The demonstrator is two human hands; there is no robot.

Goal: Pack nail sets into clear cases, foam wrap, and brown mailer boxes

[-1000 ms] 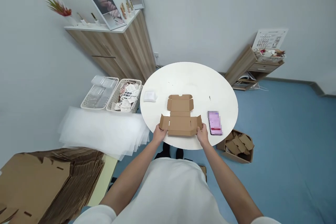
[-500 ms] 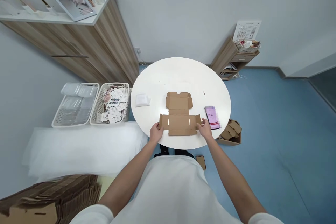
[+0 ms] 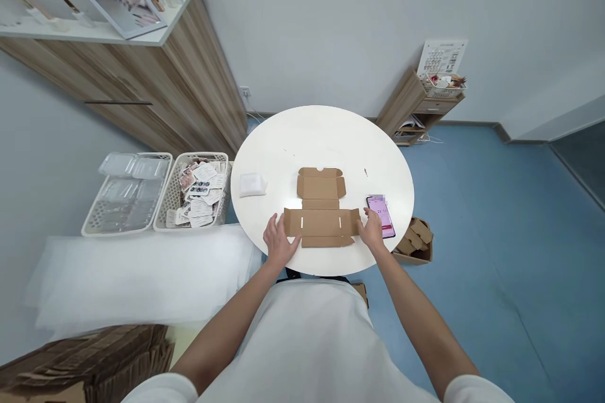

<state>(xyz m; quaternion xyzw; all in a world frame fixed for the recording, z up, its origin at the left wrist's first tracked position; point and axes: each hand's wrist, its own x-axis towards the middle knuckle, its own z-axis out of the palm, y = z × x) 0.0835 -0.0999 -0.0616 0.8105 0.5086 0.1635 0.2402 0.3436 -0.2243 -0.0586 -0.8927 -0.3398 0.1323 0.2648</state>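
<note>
A flat, unfolded brown cardboard box blank (image 3: pixel 322 209) lies on the round white table (image 3: pixel 321 138), near its front edge. My left hand (image 3: pixel 278 244) rests at the blank's left flap, fingers spread and touching the cardboard edge. My right hand (image 3: pixel 371 230) sits at the right flap, fingers stretched out against it. Just right of that hand lies a phone (image 3: pixel 380 216) with a lit pink screen. A small white packet (image 3: pixel 253 184) lies on the table to the left of the blank.
Two white baskets (image 3: pixel 127 192) stand left of the table, one holding cards. White foam sheets (image 3: pixel 137 277) lie in front of them, and stacked cardboard blanks (image 3: pixel 85 362) at bottom left. A wooden cabinet (image 3: pixel 142 88) stands behind; a cardboard box (image 3: pixel 413 240) sits on the blue floor.
The view has shifted as my head moved. Both hands have let go of the side flaps and now lie spread beside the blank, which lies flatter.
</note>
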